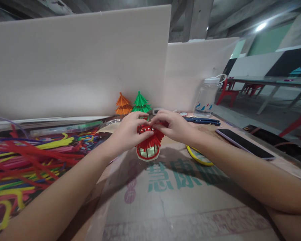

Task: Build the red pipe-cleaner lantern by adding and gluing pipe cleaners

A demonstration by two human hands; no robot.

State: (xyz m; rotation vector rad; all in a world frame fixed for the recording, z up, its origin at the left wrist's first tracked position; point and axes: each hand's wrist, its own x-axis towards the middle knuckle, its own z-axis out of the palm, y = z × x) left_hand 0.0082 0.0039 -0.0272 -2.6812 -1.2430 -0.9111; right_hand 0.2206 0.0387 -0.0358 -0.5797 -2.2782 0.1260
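A small red pavilion-like model [150, 142] with a fringed roof and a pale base stands upright on the printed sheet [180, 204]. My left hand [132, 131] is at the left side of its roof, thumb and fingers curved round the red fringe. From the right, my right hand [171, 124] has its fingers bent and pinched at the roof's top, hiding part of it. Behind the hands stand an orange tiered model [122, 104] and a green one [140, 102].
Many coloured fuzzy stems [32, 160] lie heaped at the left. On the right are a yellow ring [199, 156], a black phone [244, 144], dark blue pliers-like tools [202, 120] and a clear bottle [205, 98]. A white board [77, 63] rises behind.
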